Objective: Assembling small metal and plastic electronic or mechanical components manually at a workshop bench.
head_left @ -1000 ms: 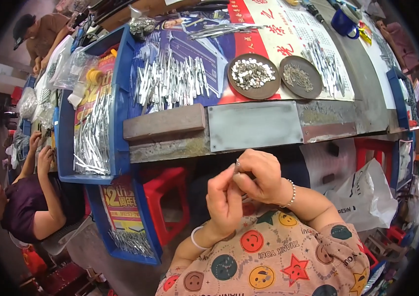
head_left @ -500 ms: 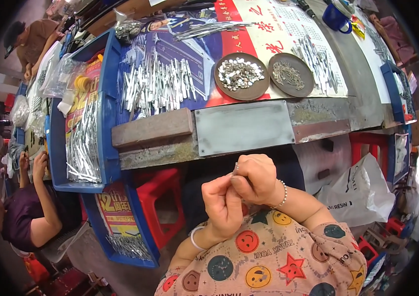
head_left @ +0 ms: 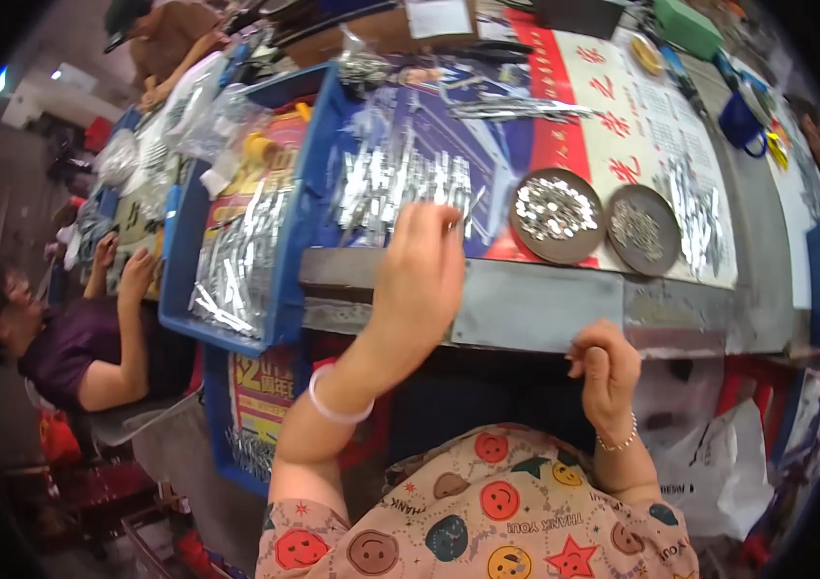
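Note:
My left hand (head_left: 419, 275) is raised over the bench's front edge, beside a spread of thin silvery metal strips (head_left: 366, 193). Its fingers are bunched together and slightly blurred; whatever they may pinch is hidden. Lower down on the right, my right hand (head_left: 609, 372) hovers just in front of the bench, fingers curled toward the thumb. Nothing it may hold can be made out. Beyond the hands, a round brown dish (head_left: 564, 256) carries shiny silver discs (head_left: 555, 205). To its right, a second brown dish (head_left: 657, 267) contains small metal pieces (head_left: 638, 230).
A grey metal plate (head_left: 535, 309) and a long block (head_left: 333, 270) line the bench front. At left stands a blue crate (head_left: 321, 135) with more strips (head_left: 236, 265). Other strips (head_left: 699, 222) lie far right, near a blue mug (head_left: 744, 121). A co-worker (head_left: 91, 347) sits at left.
My hands were together in front of the bench and are now apart. The left has moved forward over the bench, the right to the right. The whole view has shifted too.

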Demonstrator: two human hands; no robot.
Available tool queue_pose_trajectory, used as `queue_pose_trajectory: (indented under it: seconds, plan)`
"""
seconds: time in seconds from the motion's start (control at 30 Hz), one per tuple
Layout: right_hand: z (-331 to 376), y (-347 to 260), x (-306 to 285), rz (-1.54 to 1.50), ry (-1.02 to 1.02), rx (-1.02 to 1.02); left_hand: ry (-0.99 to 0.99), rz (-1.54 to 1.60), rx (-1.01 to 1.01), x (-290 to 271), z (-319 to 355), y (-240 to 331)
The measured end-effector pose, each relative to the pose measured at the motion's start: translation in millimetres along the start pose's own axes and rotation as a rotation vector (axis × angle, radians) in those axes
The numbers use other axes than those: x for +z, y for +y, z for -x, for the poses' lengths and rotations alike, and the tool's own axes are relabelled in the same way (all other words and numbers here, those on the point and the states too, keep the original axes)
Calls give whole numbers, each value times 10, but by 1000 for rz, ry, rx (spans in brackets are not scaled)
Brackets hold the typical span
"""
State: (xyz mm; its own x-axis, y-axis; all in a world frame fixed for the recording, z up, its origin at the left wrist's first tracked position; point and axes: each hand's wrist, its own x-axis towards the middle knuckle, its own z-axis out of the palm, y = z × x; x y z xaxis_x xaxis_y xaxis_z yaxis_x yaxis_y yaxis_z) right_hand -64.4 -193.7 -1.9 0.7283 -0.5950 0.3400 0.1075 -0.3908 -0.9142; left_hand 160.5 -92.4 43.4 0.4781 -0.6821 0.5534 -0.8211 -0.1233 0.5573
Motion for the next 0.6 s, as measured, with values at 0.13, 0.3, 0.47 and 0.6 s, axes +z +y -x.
queue_pose_trajectory:
  seconds: [0.13,0.3,0.47,0.6]
  plan:
    - [6,111,-67,46,43,-26,-222,-564,-157,134,-463,-326]
    - [-63,196,-70,98,13,-94,-401,-735,-237,246,-591,-514]
    - [-121,218,-180,120,-2,-147,-221,-506,-265,-279,-845,-675]
    - [-123,219,-189,144,-27,-147,-145,-442,-341,-1020,-1112,-1748]
